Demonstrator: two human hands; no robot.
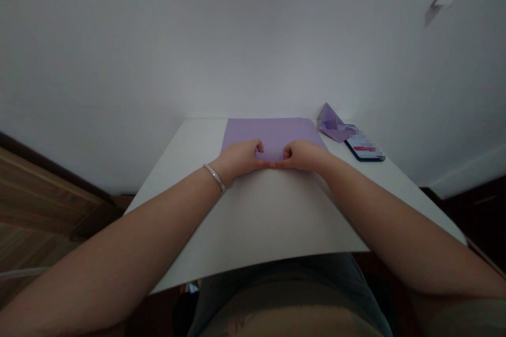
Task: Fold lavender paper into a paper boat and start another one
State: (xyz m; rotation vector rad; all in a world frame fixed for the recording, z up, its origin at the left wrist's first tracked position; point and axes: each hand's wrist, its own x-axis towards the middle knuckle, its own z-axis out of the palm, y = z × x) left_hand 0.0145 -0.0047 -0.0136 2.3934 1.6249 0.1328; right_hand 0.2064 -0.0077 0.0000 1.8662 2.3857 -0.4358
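Note:
A flat lilac sheet of paper [272,131] lies on the far half of the white table [253,221]. My left hand [239,158] rests on the sheet's near edge, fingers curled in against the paper, a silver bangle on its wrist. My right hand [302,155] sits beside it on the same edge, fingers likewise curled and pinching the paper. The two hands almost touch at the middle of that edge.
A folded lilac paper shape [334,125] sits at the table's far right corner, next to a dark phone [366,148] with a lit screen. A pale wall stands just behind the table. Wooden floor shows at left, my lap below the near edge.

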